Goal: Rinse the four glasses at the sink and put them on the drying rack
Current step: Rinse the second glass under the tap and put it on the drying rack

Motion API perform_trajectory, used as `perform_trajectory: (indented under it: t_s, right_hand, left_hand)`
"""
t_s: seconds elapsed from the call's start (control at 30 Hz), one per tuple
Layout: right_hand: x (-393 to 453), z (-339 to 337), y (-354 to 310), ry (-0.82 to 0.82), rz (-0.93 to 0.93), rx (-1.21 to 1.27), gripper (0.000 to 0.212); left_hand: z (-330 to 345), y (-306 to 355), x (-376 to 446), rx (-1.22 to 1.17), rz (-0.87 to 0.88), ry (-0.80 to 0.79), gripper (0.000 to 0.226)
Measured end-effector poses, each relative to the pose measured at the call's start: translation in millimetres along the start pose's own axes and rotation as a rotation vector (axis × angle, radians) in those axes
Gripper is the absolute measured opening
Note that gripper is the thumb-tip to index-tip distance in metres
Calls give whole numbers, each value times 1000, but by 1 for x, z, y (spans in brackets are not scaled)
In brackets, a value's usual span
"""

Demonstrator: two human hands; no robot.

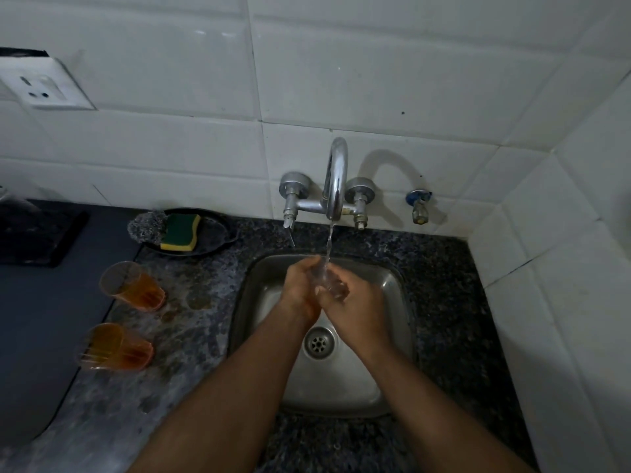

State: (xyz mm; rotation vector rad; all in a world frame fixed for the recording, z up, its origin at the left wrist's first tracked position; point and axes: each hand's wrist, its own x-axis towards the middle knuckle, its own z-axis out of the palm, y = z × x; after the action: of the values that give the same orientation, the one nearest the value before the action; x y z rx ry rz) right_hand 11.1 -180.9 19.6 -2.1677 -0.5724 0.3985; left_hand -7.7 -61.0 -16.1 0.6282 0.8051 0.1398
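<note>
Over the steel sink [389, 387], my left hand [300, 288] and my right hand [355, 305] both grip a clear glass [329, 283]. The glass is tilted under the stream running from the chrome tap [336, 179]. Most of it is hidden by my fingers. Two orange tinted glasses stand on the granite counter to the left of the sink, one farther back [131, 285] and one nearer [114, 346]. A dark rack or tray [37, 233] lies at the far left.
A black dish [218, 230] behind the counter holds a green and yellow sponge [181, 232] and a steel scrubber [146, 227]. A wall socket [41, 85] is upper left. A small blue valve [420, 203] sits right of the tap. Tiled wall closes in on the right.
</note>
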Motion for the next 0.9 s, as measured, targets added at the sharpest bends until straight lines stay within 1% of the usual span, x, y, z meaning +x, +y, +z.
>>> perform_trajectory:
  t_s: [0.07,0.1,0.2,0.23,0.3,0.4,0.53,0.63,0.7,0.73,0.77,0.83,0.87,0.9]
  right_hand:
    - [-4,-3,1,30,82,36,73]
    - [-6,-3,3,31,121,45,73]
    - [-8,0,11,-10,176,51,45]
    - [-8,0,12,-21,198,40,44]
    - [-6,1,11,-44,247,41,49]
    - [-4,5,5,-50,271,39,54]
    - [-6,10,-2,-32,279,52,61]
    - [-6,11,-11,-17,300,96,61]
    - [-6,11,-16,10,310,131,61]
    - [-6,12,-17,21,311,142,61]
    - [-6,12,-18,23,315,158,62]
    - [-8,12,-16,5,341,182,62]
    - [-9,13,-14,-7,364,182,61]
    - [-10,13,-13,-14,382,184,60]
  left_hand:
    - [4,4,-4,-13,-29,-13,33]
    - [4,6,-3,-30,-34,-18,35]
    - [12,15,-8,-79,-12,23,41]
    - [12,17,-6,-95,-8,47,44]
    - [11,23,-4,-110,-2,100,48]
    - [7,39,-2,-121,6,189,38]
    - [8,56,2,-127,-13,249,27]
    - [11,61,12,-102,7,288,22]
    - [9,62,21,41,24,309,13]
    - [8,62,24,184,53,331,15]
    - [4,63,28,370,84,374,25]
    - [-2,72,23,877,209,455,36]
    - [-5,77,21,1086,284,463,41]
    - [-10,83,22,1235,361,448,46]
